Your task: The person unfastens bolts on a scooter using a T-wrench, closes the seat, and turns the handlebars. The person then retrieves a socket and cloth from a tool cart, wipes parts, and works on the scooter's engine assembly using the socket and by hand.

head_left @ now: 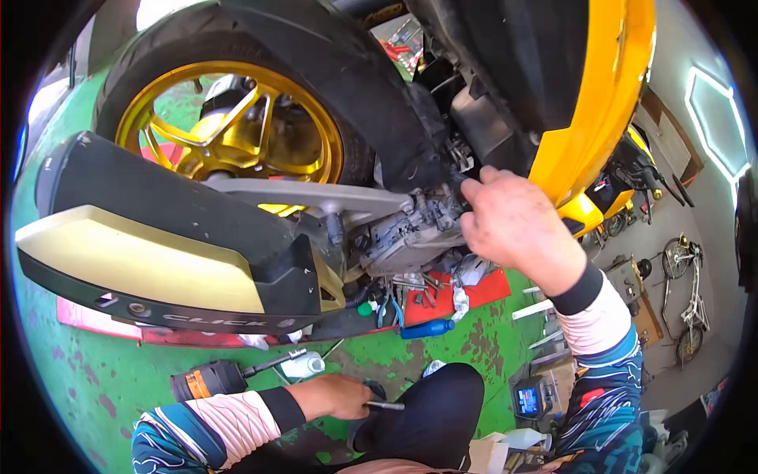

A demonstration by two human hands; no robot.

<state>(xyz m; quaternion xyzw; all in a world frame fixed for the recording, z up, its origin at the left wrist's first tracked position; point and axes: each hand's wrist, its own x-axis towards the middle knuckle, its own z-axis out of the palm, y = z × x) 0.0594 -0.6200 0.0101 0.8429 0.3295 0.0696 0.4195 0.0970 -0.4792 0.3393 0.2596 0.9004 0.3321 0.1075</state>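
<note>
My right hand (517, 225) reaches into the scooter's engine area, its fingers curled against the dirty engine casing (422, 233) below the yellow body panel (572, 158). Its fingertips are partly hidden, so what they pinch cannot be made out. Low beside my knee, my left hand (339, 396) is closed around a silver metal rod-like tool (387, 406), whose end sticks out to the right. To the left of the engine are the gold rear wheel (335, 150), a grey metal arm (308, 193) and the black-and-gold exhaust muffler (150, 245).
A red mat (493, 288) under the scooter carries several hand tools and a blue bottle (428, 329). On the green floor lie an impact wrench (209, 381) and a small white bottle (303, 365). A battery device (527, 397) stands right; a bicycle frame (695, 304) is farther off.
</note>
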